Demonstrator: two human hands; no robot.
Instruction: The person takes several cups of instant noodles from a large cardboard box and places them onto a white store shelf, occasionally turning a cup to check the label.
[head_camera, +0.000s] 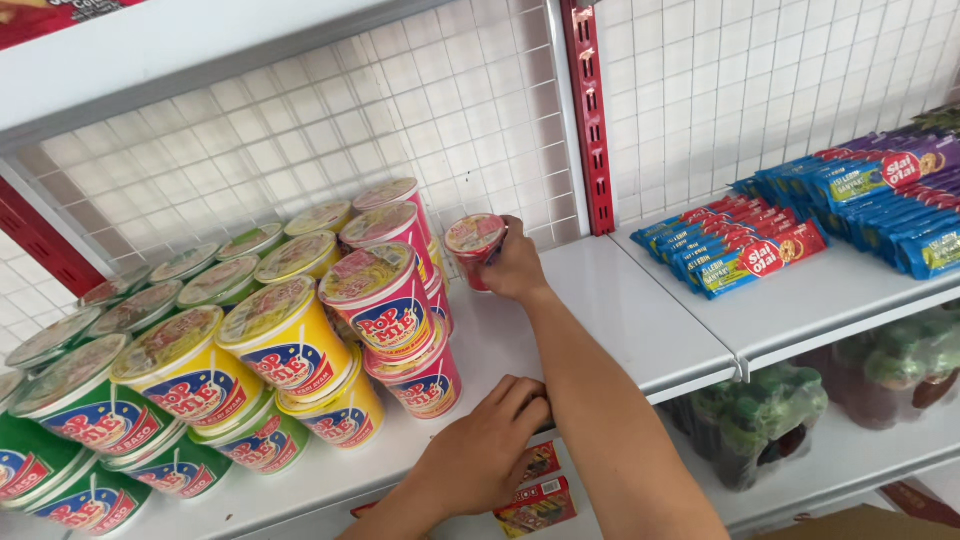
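My right hand (518, 268) reaches across the white shelf (620, 310) and grips a small pink instant-noodle cup (473, 243), held tilted near the wire-grid back panel (400, 120). The cup is just right of the stacked pink cups (385, 300). My left hand (482, 455) rests palm down on the shelf's front edge, fingers curled, holding nothing, close to the lowest pink cup (425, 385).
Rows of stacked noodle cups fill the shelf's left side: yellow ones (285, 345) and green ones (85, 405). A red upright post (590, 110) divides the bays. Blue biscuit packs (760, 250) lie on the right shelf. Bagged goods (760, 420) sit below.
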